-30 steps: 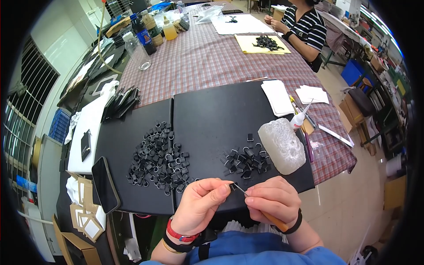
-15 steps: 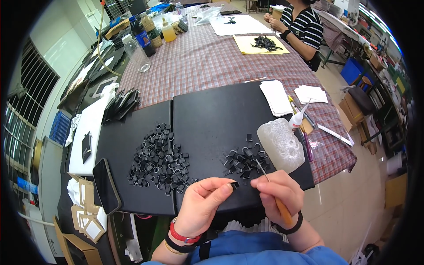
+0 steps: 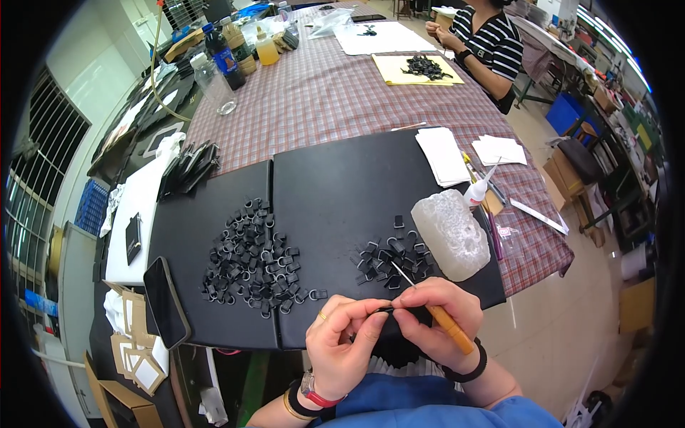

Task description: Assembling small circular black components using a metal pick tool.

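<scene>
My left hand [image 3: 347,344] is closed, its thumb and forefinger pinching a small black piece [image 3: 386,309], mostly hidden by the fingertips. My right hand [image 3: 446,314] grips an awl with a wooden handle [image 3: 451,329], its thin metal tip pointing away to the upper left. The right fingertips also meet the black piece, close against the left ones. Just beyond my hands lies a small heap of black tabs with metal rings [image 3: 394,258] on a black board [image 3: 335,185]. To the left spreads a larger pile of similar ringed tabs [image 3: 253,260].
A rough whitish block [image 3: 452,235] sits at the board's right, near a small white glue bottle [image 3: 479,191] and white cards [image 3: 444,157]. A phone [image 3: 167,303] lies at the left edge. Bottles [image 3: 225,60] stand far left. Across the checked cloth, a person in a striped shirt [image 3: 491,43] works.
My hands have come together, the right fingertips now at the black piece. The left hand has turned and moved slightly right; the awl has tilted further left. The view has shifted slightly.
</scene>
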Demonstrator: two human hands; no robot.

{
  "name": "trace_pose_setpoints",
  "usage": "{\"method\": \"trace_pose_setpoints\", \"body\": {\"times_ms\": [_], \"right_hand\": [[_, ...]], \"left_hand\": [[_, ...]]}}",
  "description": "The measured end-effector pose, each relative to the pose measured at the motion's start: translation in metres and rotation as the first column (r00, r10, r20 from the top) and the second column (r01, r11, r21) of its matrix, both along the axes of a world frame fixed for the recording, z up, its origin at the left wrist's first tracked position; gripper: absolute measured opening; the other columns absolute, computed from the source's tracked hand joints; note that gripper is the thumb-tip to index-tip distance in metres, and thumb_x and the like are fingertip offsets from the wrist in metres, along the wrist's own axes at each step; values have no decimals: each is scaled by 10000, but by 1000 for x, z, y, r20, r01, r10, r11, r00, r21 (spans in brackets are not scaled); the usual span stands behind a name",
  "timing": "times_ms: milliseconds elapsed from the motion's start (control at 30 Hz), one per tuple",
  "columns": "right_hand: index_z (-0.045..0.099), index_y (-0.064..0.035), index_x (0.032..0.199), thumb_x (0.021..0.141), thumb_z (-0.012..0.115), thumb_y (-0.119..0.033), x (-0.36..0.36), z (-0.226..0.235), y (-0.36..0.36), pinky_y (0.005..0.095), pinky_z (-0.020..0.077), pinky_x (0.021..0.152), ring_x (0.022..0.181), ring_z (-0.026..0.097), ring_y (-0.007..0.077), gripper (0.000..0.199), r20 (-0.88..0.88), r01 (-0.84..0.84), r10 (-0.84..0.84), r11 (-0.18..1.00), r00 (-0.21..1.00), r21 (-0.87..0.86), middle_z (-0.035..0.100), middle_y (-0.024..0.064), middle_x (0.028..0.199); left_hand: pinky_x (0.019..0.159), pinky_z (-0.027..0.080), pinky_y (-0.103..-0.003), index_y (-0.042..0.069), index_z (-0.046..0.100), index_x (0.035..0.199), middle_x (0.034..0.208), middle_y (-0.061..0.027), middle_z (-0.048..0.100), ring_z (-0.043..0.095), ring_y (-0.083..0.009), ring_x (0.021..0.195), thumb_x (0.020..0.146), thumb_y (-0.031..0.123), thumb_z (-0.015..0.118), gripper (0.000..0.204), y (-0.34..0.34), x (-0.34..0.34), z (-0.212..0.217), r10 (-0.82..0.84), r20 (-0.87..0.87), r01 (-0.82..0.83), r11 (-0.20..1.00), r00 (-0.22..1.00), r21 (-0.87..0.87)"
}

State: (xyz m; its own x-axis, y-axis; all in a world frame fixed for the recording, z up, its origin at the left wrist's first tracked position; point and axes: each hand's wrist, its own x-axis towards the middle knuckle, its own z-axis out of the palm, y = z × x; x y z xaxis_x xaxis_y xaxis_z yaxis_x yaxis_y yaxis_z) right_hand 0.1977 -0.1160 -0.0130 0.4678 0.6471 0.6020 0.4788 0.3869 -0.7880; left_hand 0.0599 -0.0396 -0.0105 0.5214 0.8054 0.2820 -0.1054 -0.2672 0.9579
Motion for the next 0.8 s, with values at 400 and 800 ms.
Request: {"method": "trace_pose_setpoints", "body": {"times_ms": [400,800], "right_hand": [[650,-35,916,701,775,36,1,-2,-2,268,549,649,718,685,186,259,-45,-40,39,999,998,-35,692,88,824],[590,-54,840,661,681,90,0,-3,2,275,511,606,637,616,201,247,27,-11,10,999,1000,50,635,75,773]], "left_hand": [[489,390,-199,40,743,984,769,-33,617,525,-69,583,766,-41,776,234,-3,-1,-6,60,-29,-51,964,998,260],[500,431,-213,52,746,973,767,-35,622,555,-85,606,731,-51,800,269,-4,4,0,20,-50,-7,968,999,253]]}}
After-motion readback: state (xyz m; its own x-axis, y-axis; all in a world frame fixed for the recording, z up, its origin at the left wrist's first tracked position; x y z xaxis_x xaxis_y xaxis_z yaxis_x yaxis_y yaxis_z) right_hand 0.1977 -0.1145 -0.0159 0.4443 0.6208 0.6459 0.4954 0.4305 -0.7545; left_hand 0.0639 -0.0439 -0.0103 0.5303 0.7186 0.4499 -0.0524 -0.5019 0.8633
